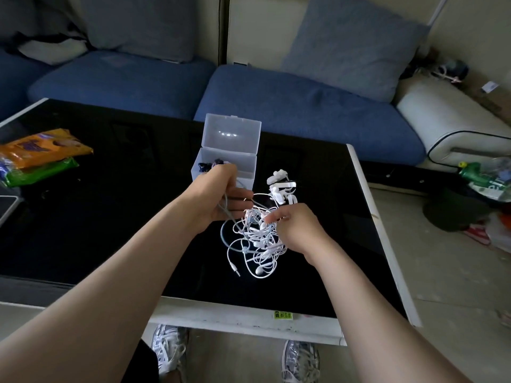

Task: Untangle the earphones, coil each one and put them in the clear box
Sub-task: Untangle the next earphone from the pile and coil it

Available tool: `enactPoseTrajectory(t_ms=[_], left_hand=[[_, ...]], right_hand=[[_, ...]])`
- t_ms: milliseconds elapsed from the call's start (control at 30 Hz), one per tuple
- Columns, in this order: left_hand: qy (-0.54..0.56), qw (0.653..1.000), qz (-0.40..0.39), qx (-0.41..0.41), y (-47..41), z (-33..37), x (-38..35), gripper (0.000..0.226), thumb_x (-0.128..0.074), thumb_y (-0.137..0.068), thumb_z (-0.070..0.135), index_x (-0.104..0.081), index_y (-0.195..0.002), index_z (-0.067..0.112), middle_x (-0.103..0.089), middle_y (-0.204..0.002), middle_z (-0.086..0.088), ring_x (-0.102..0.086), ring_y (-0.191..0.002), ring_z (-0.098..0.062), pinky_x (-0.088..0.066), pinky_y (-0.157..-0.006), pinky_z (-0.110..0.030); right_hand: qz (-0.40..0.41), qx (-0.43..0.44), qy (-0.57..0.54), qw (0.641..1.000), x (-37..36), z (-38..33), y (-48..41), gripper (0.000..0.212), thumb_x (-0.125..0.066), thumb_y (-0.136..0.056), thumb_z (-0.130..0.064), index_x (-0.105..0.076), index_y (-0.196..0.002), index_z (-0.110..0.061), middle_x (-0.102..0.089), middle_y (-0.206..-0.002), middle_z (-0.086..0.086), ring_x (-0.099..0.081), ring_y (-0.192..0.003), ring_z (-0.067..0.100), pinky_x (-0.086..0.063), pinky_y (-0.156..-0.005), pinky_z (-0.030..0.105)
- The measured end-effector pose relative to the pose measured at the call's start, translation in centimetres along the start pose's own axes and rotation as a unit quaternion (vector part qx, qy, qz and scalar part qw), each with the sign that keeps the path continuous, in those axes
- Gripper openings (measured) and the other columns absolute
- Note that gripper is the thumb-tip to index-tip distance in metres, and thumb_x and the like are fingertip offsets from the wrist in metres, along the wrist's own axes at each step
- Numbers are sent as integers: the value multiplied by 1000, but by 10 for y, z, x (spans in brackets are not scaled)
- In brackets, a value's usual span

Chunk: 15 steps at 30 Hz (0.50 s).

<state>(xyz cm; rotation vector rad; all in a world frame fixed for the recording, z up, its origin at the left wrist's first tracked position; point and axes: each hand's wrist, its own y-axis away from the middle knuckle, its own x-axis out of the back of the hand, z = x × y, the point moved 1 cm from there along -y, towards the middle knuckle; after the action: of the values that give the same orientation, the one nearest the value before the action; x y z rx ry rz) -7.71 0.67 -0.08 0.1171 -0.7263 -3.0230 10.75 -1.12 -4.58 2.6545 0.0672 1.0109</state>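
Tangle of white earphones [254,239] hangs just in front of the clear box [246,168], above the black table [110,217], between two hands. The left hand [221,197], closest to the box, has its fingers curled around a few strands. The right hand [296,225] pinches into the tangle from the other side.

I judge the task is in its early part: no white cord is separated or coiled yet. The one box stands open, and something dark [207,165] lies inside, perhaps earphones already stored; I cannot tell. The earphones in the tangle I cannot count; one jack plug [235,269] shows. Small white pieces [280,186] lie just right of the box, and two snack packets [41,150] far to its left.
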Motion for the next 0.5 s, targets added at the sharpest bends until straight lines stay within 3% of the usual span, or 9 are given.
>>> enactPoseTrajectory(t_ms=[100,167,233,300,367,433,500], left_hand=[[-24,998,55,-28,-2,-2,9,18,-50,-91,11,-62,-100,2,-79,-88,-20,-80,-82,-34,-66,-80,-48],[-38,996,79,-28,-3,-3,14,15,-55,-91,13,-64,-94,1,-74,-78,-17,-75,-61,-25,-64,-62,-39],[-147,982,115,-40,-6,-6,18,17,-61,-84,22,-65,-80,6,-70,-75,-12,-61,-49,-18,-53,-50,-28],[-352,923,147,-57,-7,-7,20,33,-61,-74,40,-68,-86,10,-69,-84,-8,-60,-64,-23,-49,-57,-29],[-496,853,156,-45,-2,-9,17,46,-61,-75,49,-63,-102,11,-57,-90,-5,-58,-77,-26,-47,-66,-31],[-537,831,145,-24,0,-11,16,44,-60,-83,47,-59,-108,11,-54,-90,-4,-57,-77,-25,-47,-67,-33],[-554,820,143,-13,1,-11,15,37,-55,-88,42,-59,-110,12,-56,-91,-5,-55,-74,-24,-44,-64,-32]], right_hand=[[0,-12,75,997,-1,4,-5,28,-52,-93,-10,-79,-87,-13,-67,-77,-2,-62,-69,17,-57,-65,26],[0,-19,113,993,-2,6,-7,29,-60,-89,-22,-62,-61,-14,-61,-63,-5,-61,-69,22,-57,-80,34],[5,-13,143,990,-5,7,-7,42,-67,-84,-36,-46,-53,-17,-49,-51,-5,-56,-62,24,-48,-74,34],[17,-4,161,987,-6,8,-5,48,-74,-81,-45,-44,-54,-18,-45,-50,-4,-54,-59,24,-45,-66,32],[19,2,175,984,-7,9,-3,39,-79,-83,-44,-55,-73,-16,-53,-67,-1,-59,-69,24,-43,-63,31],[4,-4,179,984,-6,11,-2,37,-79,-87,-34,-57,-109,-14,-57,-99,3,-65,-90,26,-46,-70,32],[-6,2,183,983,-5,11,-3,32,-73,-90,-19,-61,-120,-16,-57,-112,4,-67,-97,27,-51,-73,32]])
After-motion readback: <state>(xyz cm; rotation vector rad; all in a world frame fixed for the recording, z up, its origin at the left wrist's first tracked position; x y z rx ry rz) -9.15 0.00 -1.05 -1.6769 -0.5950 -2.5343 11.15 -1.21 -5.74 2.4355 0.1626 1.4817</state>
